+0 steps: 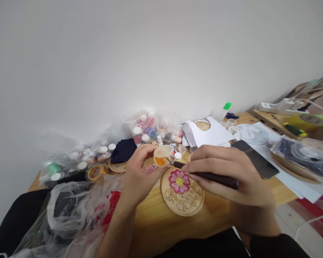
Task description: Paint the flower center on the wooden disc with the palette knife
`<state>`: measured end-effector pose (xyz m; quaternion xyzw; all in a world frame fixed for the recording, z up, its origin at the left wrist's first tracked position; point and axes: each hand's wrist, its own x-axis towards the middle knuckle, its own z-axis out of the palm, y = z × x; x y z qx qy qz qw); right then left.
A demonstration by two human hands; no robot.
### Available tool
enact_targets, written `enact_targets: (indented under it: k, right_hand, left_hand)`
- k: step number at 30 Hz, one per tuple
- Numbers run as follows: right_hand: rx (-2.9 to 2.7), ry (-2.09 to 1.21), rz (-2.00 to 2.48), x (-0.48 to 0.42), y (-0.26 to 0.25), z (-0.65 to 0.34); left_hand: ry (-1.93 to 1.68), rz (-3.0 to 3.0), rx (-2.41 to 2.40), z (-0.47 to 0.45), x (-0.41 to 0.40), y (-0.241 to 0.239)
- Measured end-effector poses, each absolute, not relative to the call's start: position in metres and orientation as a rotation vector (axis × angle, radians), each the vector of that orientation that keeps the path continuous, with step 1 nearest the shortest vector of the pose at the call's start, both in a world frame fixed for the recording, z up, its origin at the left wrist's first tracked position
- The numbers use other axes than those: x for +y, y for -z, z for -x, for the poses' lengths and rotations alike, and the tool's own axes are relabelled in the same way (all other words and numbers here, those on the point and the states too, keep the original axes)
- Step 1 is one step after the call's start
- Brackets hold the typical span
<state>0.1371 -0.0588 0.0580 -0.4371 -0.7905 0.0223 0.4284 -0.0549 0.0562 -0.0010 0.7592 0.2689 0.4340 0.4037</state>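
Observation:
My left hand (140, 172) pinches a small plastic cup (160, 163) of orange paste or powder, its pale lid (163, 151) tilted open above it. In my right hand (226, 175) is a dark-handled tool (218, 178), its thin tip at the cup's mouth. I cannot make out whether the tip touches the orange stuff. Below both hands lies a round wooden disc (168, 204) on the table. It bears a pink flower (179, 181) with a yellow centre and gold outlined leaves and blooms, partly behind my right fingers.
Bags of white-capped jars (144, 130) stand along the wall. A phone (254, 157) and white papers (261, 132) lie to the right, near a bagged wire spool (309, 150). Crumpled clear plastic (72, 211) covers the left front. A roll of gold wire (94, 173) sits behind it.

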Motion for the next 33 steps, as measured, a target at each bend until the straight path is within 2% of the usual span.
enact_targets:
  k: [33]
  right_hand:
    - [-1.951, -0.060, 1.076, -0.0626, -0.0555, -0.1352]
  left_hand:
    - [-1.159, -1.929, 0.681, 0.0565, 0.0571, 0.0019]
